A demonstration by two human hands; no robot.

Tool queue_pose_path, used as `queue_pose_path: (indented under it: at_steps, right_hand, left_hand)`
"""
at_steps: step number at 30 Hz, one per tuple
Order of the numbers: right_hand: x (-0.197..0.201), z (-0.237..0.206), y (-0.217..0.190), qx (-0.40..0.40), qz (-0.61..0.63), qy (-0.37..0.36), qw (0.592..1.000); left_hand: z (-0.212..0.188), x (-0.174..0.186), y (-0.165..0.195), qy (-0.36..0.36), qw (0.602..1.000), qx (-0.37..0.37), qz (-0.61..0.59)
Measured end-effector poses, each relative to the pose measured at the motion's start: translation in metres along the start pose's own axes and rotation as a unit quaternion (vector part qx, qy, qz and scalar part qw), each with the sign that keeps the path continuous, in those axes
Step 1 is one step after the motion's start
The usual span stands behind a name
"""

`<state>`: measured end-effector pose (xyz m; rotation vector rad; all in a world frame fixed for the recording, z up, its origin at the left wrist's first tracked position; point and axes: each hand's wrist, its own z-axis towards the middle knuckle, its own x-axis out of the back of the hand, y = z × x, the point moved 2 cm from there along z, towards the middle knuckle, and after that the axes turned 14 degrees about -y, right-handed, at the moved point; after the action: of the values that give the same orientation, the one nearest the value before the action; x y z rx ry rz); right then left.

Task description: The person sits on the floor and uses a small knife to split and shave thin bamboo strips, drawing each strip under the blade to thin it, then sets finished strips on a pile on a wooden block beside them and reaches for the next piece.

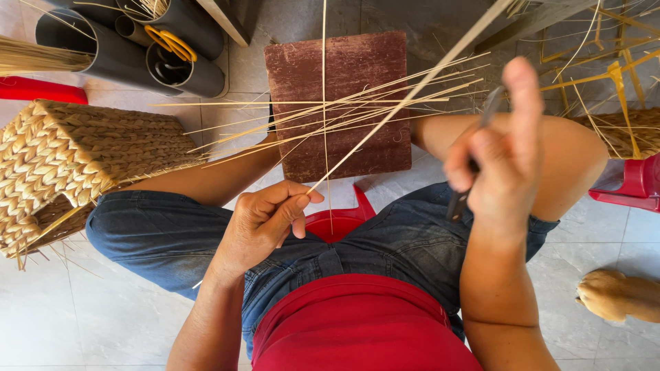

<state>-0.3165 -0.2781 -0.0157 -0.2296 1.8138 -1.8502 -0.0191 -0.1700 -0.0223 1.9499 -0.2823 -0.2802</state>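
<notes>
**Splitting a Long Cane Strip Over the Knees**

A person is sitting low on a red plastic stool (342, 218) over a pale tiled floor (82, 309), knees spread wide. A woven straw basket (65, 154) is leaning against one thigh, and a dark red wooden block (357, 75) is lying on the floor between the legs, with a loose bundle of thin cane splints (344, 113) fanning across it. Grey plastic pipes (144, 48) are standing beyond the basket, one holding yellow-handled scissors (168, 41).

The left hand (265, 220) is closing around the near end of a long cane strip (405, 96), thumb and forefinger pinching it tight. The strip is running up and away in a straight diagonal line, passing out of the top of the view. The right hand (498, 161) is gripping a small knife (474, 158), its dark handle showing below the fist and its blade close to the strip, the forefinger lifting free.

The strip looks very light, springy and stiff along its length, yet thin enough to snap or split if bent sharply; its edges may well be sharp. Pinching it near the end, as the left hand is doing, seems the sound hold, with the length left free.
</notes>
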Motion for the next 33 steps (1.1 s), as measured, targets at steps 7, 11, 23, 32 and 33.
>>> queue_pose_path:
  at_steps: [7, 11, 23, 32, 33]
  right_hand:
    - [-0.046, -0.006, 0.032, -0.105, -0.073, -0.199, 0.972]
    - [-0.051, -0.003, 0.036, -0.082, -0.101, -0.208, 0.969]
    - [-0.016, 0.003, 0.04, 0.02, -0.089, -0.013, 0.996]
    - [-0.011, -0.003, 0.004, -0.054, -0.125, -0.033, 0.99]
    - [-0.018, -0.001, 0.006, -0.074, -0.126, -0.075, 0.986]
  left_hand:
    - [0.002, -0.003, 0.004, -0.008, 1.0, -0.004, -0.007]
    - [0.001, -0.004, 0.008, -0.01, 1.0, -0.005, 0.015]
    - [-0.002, 0.0, 0.003, -0.009, 1.0, -0.013, 0.013]
    - [-0.001, -0.003, 0.018, 0.08, 0.978, -0.092, 0.17]
    - [0.0, -0.004, 0.021, 0.096, 0.969, -0.092, 0.206]
